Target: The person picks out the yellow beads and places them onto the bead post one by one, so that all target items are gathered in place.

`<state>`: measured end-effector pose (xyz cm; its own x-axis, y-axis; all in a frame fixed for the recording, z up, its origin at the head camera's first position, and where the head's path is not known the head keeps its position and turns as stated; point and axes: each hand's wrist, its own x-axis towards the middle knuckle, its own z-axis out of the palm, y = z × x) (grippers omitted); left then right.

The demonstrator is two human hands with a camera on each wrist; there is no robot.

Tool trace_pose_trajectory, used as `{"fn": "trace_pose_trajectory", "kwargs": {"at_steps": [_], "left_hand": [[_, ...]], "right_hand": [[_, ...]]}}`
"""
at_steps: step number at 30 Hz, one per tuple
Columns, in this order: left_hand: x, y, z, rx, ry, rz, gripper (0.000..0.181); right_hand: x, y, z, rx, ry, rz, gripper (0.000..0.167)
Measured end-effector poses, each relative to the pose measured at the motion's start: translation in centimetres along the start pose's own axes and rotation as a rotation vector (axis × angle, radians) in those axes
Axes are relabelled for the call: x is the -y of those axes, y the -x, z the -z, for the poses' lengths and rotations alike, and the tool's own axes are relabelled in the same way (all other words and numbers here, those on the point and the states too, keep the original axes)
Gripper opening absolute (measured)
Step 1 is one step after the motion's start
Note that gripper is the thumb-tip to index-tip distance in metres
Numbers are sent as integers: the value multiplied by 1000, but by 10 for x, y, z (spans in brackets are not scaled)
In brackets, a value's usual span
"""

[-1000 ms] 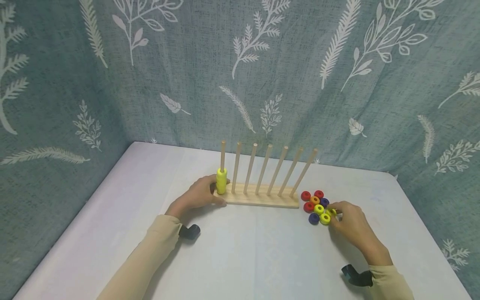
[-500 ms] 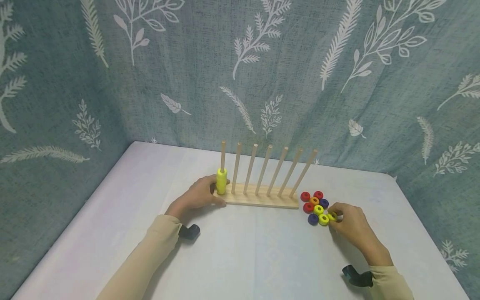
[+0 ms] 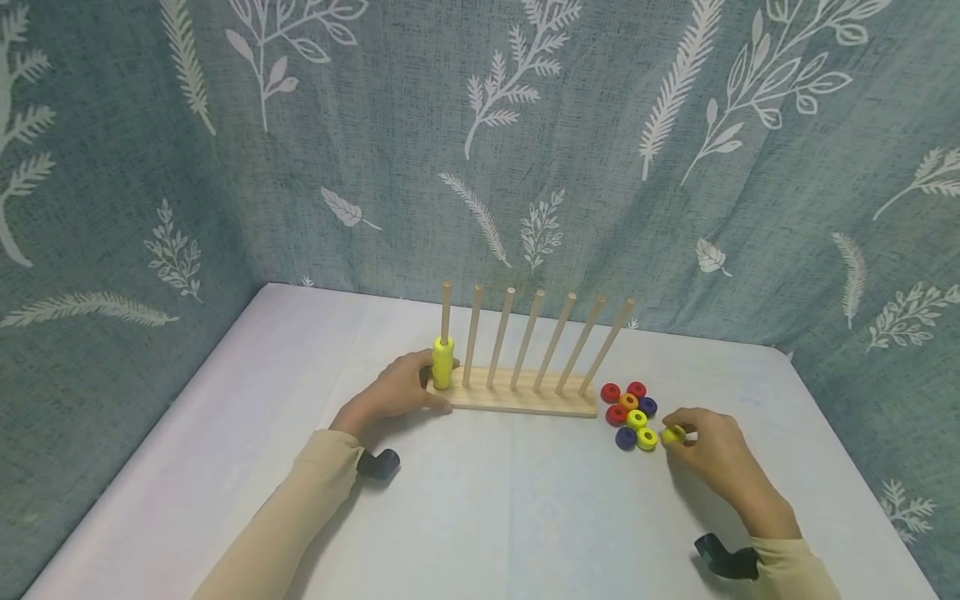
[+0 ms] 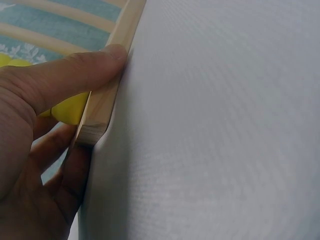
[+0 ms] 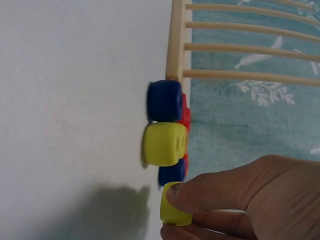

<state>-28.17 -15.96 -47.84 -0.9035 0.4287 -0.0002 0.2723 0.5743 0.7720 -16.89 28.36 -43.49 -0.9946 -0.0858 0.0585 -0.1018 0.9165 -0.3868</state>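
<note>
The left hand [image 3: 399,385] grips the left end of a wooden peg rack [image 3: 525,402], thumb along its front edge and fingers behind. Yellow beads [image 3: 443,363] are stacked on the leftmost peg; the other pegs stand bare. At the right, the right hand [image 3: 711,446] pinches one yellow bead [image 5: 175,205] between thumb and fingers, just right of the loose beads. Among those lie two yellow beads [image 3: 647,439], two dark blue beads [image 3: 626,437], an orange bead [image 3: 628,402] and three red beads [image 3: 611,392].
A white-covered table [image 3: 450,517] carries everything. Teal cloth [image 3: 420,167] with white leaf prints hangs behind it and along both sides. Each wrist has a dark camera mount [image 3: 379,464] strapped on.
The right hand has drawn a yellow bead a little to the right, away from the loose group. The left hand and the rack have stayed in place.
</note>
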Motion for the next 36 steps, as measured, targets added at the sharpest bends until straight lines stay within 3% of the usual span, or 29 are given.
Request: {"fn": "trace_pose_trajectory", "kwargs": {"at_steps": [16,30,36], "left_hand": [[-1,1,1,-3,-6,-22,70],[-1,1,0,-1,-2,0,70],[-2,2,0,-1,-2,-4,70]], "right_hand": [[18,9,22,-102,12,102,25],[30,10,29,-102,27,91,28],[34,10,31,-131,25,124,27]]}}
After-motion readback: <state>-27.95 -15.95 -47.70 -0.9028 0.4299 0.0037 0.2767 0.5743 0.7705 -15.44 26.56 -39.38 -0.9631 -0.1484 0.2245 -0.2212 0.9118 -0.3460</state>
